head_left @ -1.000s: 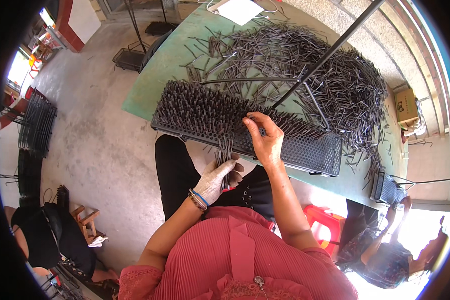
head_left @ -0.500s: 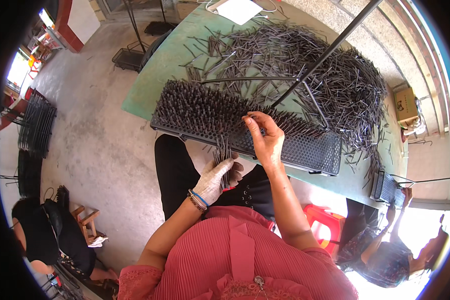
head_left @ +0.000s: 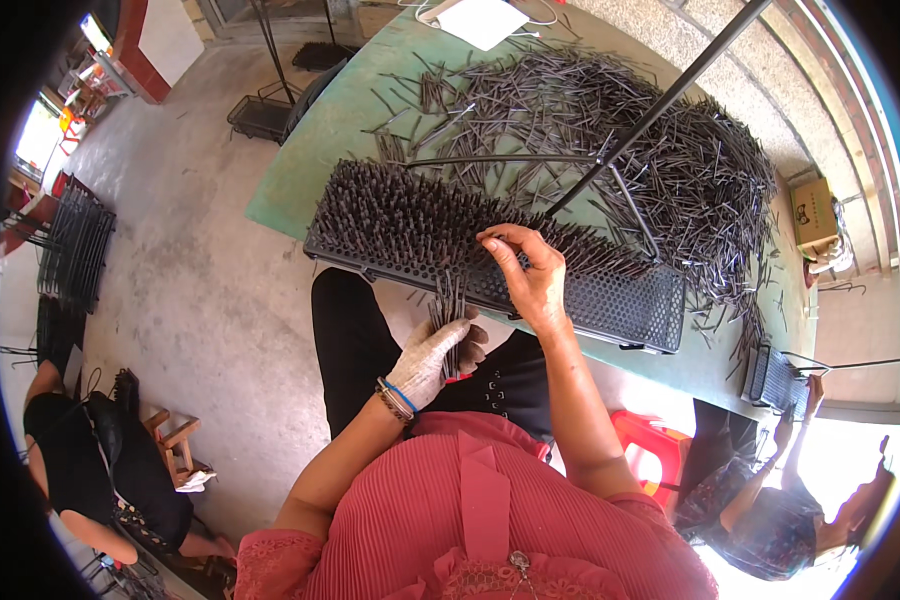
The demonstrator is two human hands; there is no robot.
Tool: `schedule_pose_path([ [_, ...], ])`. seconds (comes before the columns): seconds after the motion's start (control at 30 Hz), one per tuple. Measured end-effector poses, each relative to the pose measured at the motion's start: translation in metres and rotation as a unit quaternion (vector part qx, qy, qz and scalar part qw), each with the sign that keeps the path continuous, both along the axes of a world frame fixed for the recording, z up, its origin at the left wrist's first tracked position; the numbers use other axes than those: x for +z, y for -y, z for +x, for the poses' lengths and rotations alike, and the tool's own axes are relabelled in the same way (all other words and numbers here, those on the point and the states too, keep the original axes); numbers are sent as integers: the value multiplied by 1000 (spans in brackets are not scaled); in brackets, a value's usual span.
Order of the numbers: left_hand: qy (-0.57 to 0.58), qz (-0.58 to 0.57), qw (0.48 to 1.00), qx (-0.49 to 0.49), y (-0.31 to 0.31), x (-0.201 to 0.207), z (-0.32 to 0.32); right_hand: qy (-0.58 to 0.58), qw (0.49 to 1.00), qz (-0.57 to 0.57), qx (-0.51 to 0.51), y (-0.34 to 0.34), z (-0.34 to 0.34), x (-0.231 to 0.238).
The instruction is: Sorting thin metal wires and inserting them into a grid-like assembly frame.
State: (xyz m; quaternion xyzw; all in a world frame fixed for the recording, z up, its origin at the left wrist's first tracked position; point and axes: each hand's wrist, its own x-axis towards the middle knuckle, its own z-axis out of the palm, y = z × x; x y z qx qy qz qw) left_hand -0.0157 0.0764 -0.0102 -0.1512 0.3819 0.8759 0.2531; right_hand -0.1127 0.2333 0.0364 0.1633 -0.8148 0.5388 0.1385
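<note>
A long black perforated rack (head_left: 625,300) lies along the near edge of the green table, with many short dark strips (head_left: 390,205) standing upright in its holes. My left hand (head_left: 435,352), in a pale glove, is closed around a bundle of the same thin dark strips (head_left: 448,300), just in front of the rack. My bare right hand (head_left: 532,275) is over the rack's middle, thumb and forefinger pinched together beside the standing strips. Whatever is between those fingertips is too small to make out. The right end of the rack shows bare holes.
Loose dark strips (head_left: 660,150) lie heaped across the green table (head_left: 290,190). A black pole (head_left: 685,80) with side braces rises from the rack. At right a co-worker (head_left: 760,510) handles another black rack (head_left: 775,375); another person (head_left: 100,460) is at lower left. A red stool (head_left: 660,440) stands nearby.
My right hand has moved slightly left along the rack, still pinched. The left hand keeps its bundle in place. The person at lower left has shifted an arm.
</note>
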Motion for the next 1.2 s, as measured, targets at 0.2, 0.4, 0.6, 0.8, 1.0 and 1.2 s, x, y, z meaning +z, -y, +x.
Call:
schedule_pose_path([
  [0.2, 10, 1, 1000, -1, 0, 2, -1, -37, 999, 18, 14, -2, -6, -3],
  [0.4, 18, 17, 1000, 6, 0, 11, -2, -26, 998, 37, 40, -8, -9, -3],
  [0.6, 7, -6, 1000, -5, 4, 7, -3, -56, 995, 77, 21, -1, -4, -8],
  [0.8, -4, -20, 1000, -8, 5, 6, -2, -185, 968, 169, 0, 3, 0, -11],
  [1.0, -9, -26, 999, -18, 5, 7, -2, -207, 961, 180, -34, 7, 2, -9],
  [1.2, -20, -19, 999, -18, 4, 2, -1, -173, 967, 187, -33, 9, 4, -9],
])
